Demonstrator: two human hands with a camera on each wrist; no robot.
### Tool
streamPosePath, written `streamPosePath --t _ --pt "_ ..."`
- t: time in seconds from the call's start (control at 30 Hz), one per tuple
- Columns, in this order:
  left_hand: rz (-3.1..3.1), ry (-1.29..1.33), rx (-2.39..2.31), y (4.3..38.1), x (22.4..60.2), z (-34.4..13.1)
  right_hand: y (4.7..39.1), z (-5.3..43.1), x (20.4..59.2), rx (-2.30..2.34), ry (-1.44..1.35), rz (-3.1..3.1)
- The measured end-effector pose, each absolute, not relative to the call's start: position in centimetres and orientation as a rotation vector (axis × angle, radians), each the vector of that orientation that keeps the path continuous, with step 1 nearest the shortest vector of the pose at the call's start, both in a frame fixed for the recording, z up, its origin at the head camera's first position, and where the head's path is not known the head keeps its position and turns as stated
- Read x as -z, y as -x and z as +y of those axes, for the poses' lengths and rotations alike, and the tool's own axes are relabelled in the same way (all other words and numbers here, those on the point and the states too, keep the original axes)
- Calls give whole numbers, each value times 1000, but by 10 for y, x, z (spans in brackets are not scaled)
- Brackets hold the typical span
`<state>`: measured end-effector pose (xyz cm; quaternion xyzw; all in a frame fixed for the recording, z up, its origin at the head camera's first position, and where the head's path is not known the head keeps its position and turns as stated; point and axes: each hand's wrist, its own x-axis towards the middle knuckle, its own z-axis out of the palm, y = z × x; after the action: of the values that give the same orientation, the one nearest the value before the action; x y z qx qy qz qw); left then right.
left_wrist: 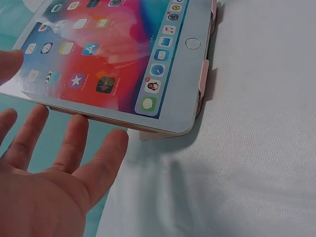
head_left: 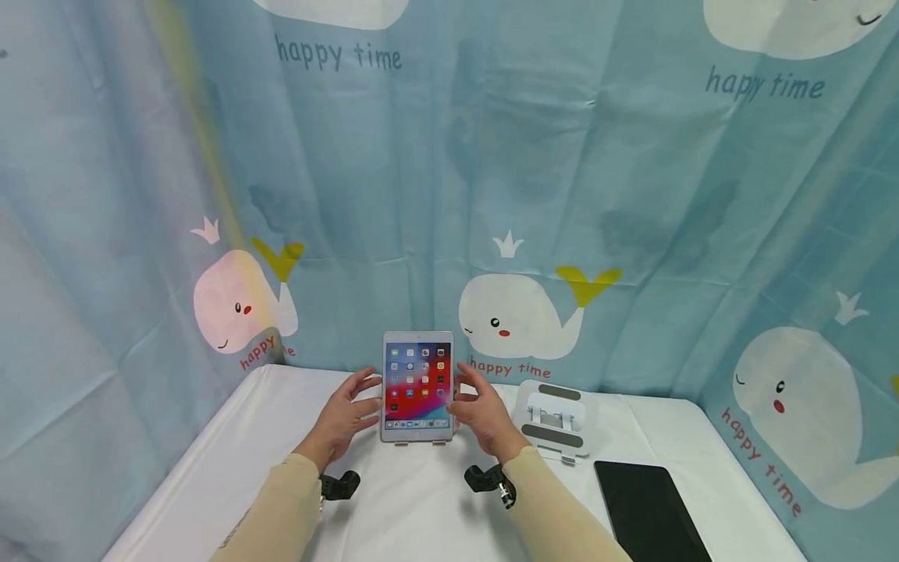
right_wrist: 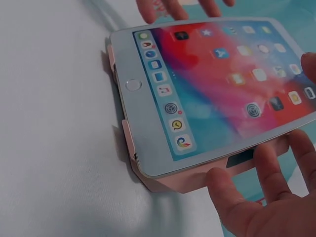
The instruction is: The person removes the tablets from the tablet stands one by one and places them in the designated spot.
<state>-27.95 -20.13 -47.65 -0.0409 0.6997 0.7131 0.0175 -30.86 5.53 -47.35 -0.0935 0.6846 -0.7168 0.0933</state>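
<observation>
A white-framed tablet point(head_left: 418, 386), its screen lit with app icons, leans upright on a pink stand point(right_wrist: 190, 177). Two small lips of the stand hook its bottom edge; most of the stand is hidden behind the tablet. My left hand point(head_left: 344, 414) is at the tablet's left side, fingers spread and fairly straight, fingertips right at the edge and thumb over the front. On the opposite side is my right hand point(head_left: 485, 412), with its fingertips at the side of the stand and its thumb by the screen's edge. Neither hand curls round the tablet.
A second, white and grey folding stand point(head_left: 576, 417) with dark pads lies to the right of my right hand. Nearer, at the right, lies a dark tablet point(head_left: 653, 507) on the white tablecloth point(head_left: 400, 515). A blue whale-print curtain point(head_left: 393, 195) hangs behind the table.
</observation>
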Motion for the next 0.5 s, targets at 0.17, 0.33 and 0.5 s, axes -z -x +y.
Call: streamPosePath --t 0.17,0.33,0.5 --pt "2173 123 -2213 282 478 -201 310 56 474 2121 246 2054" --pt "2181 114 -2204 283 480 -201 310 56 474 2137 273 2033" --pt "2209 107 -2179 283 481 -201 311 57 476 2168 282 1992"
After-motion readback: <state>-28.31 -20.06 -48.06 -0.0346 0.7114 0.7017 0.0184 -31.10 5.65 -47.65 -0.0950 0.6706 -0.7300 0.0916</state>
